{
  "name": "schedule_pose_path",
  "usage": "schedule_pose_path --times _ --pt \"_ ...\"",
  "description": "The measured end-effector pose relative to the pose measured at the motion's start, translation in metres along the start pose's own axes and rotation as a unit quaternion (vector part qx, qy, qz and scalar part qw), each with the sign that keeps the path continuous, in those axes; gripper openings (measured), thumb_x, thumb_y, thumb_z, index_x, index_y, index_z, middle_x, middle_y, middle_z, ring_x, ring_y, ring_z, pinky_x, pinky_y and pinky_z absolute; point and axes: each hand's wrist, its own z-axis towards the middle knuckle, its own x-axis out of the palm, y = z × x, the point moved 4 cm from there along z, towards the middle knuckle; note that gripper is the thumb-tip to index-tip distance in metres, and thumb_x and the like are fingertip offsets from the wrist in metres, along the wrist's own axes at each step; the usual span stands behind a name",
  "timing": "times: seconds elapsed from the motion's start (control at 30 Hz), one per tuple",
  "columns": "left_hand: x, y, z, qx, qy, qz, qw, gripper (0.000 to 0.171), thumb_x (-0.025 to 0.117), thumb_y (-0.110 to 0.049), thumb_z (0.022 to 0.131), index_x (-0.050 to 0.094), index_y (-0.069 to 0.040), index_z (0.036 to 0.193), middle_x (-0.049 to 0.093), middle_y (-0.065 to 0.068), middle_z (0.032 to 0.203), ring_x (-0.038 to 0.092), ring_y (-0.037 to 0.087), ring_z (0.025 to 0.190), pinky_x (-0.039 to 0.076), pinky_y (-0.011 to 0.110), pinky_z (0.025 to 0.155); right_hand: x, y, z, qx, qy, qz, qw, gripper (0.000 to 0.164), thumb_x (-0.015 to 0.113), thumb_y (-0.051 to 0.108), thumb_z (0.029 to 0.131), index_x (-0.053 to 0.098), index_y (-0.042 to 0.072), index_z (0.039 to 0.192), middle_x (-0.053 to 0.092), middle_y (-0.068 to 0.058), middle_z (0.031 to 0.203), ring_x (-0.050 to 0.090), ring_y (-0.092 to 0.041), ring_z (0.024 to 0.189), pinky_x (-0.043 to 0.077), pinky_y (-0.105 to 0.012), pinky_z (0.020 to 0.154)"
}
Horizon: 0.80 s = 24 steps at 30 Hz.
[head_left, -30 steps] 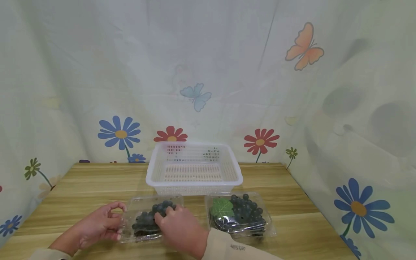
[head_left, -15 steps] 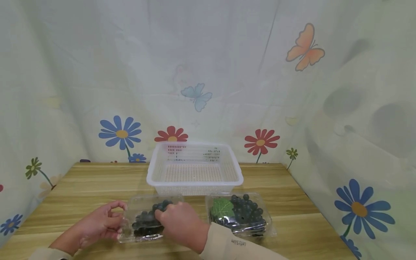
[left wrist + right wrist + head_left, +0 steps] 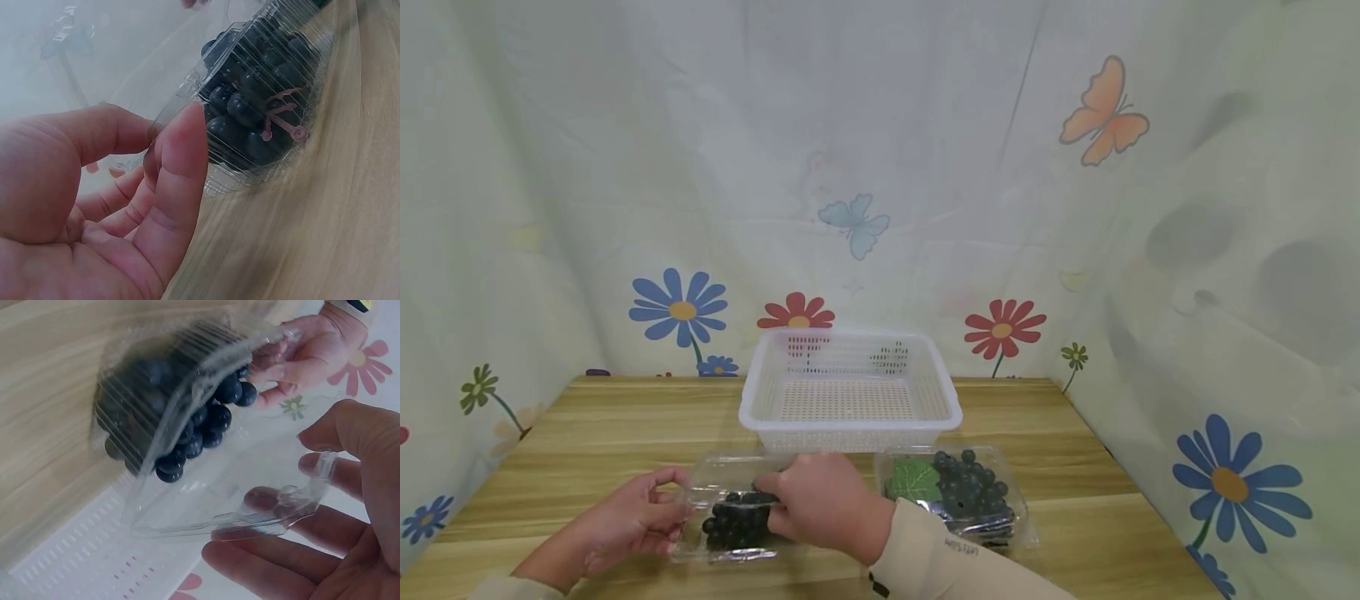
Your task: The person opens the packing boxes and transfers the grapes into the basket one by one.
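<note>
A clear plastic clamshell box (image 3: 730,552) of dark grapes (image 3: 737,525) lies at the front of the table in the head view. My left hand (image 3: 632,518) pinches its left edge between thumb and forefinger, as the left wrist view shows close up. My right hand (image 3: 350,519) grips the edge of the clear lid (image 3: 237,525), thumb on one side and fingers on the other. The lid stands tilted away from the lower half, so the box gapes and several grapes (image 3: 209,425) show at the opening. In the head view my right hand hides the box's right end.
Just right of it stands another clear clamshell box (image 3: 1007,500) with dark grapes and a green leaf (image 3: 913,479). A white perforated basket (image 3: 850,423) stands behind both boxes on the wooden table (image 3: 1075,467). A flower-print curtain (image 3: 925,125) hangs behind.
My right hand has gone from over the grapes to the lid's edge and raised it, and the lid now tilts up. My left hand keeps its hold at the left edge.
</note>
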Motion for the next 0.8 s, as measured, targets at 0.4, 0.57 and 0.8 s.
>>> schedule_pose_path --times 0.4,0.57,0.8 --pt "-0.005 -0.003 -0.001 0.001 -0.008 0.022 0.9997 0.023 0.058 -0.004 0.101 0.049 -0.007 0.122 0.065 -0.003 0.077 0.065 0.011 0.068 0.061 0.028 0.064 -0.013 -0.014 0.006 -0.006 -0.003 0.079 0.997 0.022 0.07 0.035 0.095 0.076 0.029 0.115 0.067 0.014 0.068 0.042 0.004 0.049 0.037 -0.011 0.048" --pt "-0.006 -0.006 0.0 -0.007 -0.03 0.055 0.998 0.019 0.06 -0.006 0.099 0.051 -0.004 0.116 0.063 -0.002 0.075 0.064 0.012 0.065 0.06 0.027 0.062 -0.019 -0.019 0.01 -0.002 0.004 0.104 0.995 0.026 0.069 0.037 0.097 0.077 0.026 0.119 0.073 0.011 0.073 0.045 0.005 0.049 0.039 -0.008 0.049" --pt "-0.008 -0.009 0.001 -0.015 -0.019 0.075 0.9969 0.019 0.059 -0.007 0.1 0.051 -0.001 0.116 0.059 -0.003 0.073 0.063 0.014 0.066 0.059 0.027 0.061 -0.024 -0.023 0.014 0.007 0.0 0.142 0.99 0.026 0.071 0.035 0.096 0.079 0.022 0.117 0.077 0.01 0.083 0.046 0.007 0.05 0.036 -0.005 0.049"
